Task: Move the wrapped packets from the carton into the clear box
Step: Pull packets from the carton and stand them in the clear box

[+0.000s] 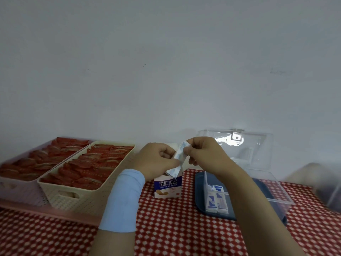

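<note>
A small white and blue carton [167, 188] stands upright on the checked cloth, mid-table. Just above it, both hands hold one white and blue wrapped packet [177, 159]. My left hand [156, 160] pinches its lower part and my right hand [202, 154] pinches its top end. To the right sits the clear box [276, 194] with its lid [245, 145] raised against the wall. Several wrapped packets [216, 201] lie in the box's left side. My right forearm crosses in front of the box and hides part of it.
Two baskets stand at the left, a cream one [77, 196] and a pinkish one [16, 193], both full of red wrapped snacks. A red and white checked cloth [175, 228] covers the table. A white wall [166, 71] rises right behind. A blurred clear object [324, 185] sits at far right.
</note>
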Tool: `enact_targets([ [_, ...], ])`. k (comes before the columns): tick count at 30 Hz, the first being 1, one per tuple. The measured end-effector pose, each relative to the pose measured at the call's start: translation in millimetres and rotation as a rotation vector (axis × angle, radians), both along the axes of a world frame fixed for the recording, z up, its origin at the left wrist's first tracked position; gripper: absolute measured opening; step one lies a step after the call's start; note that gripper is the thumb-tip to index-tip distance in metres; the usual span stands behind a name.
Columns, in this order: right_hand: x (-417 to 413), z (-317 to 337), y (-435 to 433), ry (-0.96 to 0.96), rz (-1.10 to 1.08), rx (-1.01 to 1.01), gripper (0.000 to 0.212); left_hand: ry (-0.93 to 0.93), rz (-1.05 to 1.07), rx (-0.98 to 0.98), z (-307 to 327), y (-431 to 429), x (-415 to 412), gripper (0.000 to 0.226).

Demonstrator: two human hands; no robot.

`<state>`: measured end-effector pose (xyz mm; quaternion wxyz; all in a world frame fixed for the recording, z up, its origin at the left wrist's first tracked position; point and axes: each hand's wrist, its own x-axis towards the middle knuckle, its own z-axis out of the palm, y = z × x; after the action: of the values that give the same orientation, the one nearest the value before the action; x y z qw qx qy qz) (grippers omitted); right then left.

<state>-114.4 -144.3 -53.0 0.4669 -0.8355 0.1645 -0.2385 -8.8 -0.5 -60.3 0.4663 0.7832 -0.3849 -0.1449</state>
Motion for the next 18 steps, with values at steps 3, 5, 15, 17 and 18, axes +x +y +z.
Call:
enact_targets([
  [3, -12.5, 2.6, -4.3, -0.007, 0.005, 0.110, 0.011, -0.046, 0.061, -0.009, -0.6, -7.7, -10.9, 0.015],
  [5, -23.7, 5.5, -7.8, 0.043, 0.066, 0.245, 0.012, 0.021, 0.065, -0.100, -2.3, -13.7, -19.5, 0.014],
  [15, -61.1, 4.8, -25.9, 0.059, -0.010, 0.294, 0.018, 0.172, 0.055, -0.190, -6.7, -46.7, -65.9, 0.010],
  [17, -64.8, 4.4, -30.1, 0.080, -0.052, 0.231, 0.016, 0.169, 0.061, -0.153, -1.6, -50.8, -74.4, 0.005],
  [18, -66.9, 4.3, -33.1, 0.099, -0.061, 0.206, 0.017, 0.176, 0.053, -0.127, -0.1, -53.3, -76.4, 0.006],
])
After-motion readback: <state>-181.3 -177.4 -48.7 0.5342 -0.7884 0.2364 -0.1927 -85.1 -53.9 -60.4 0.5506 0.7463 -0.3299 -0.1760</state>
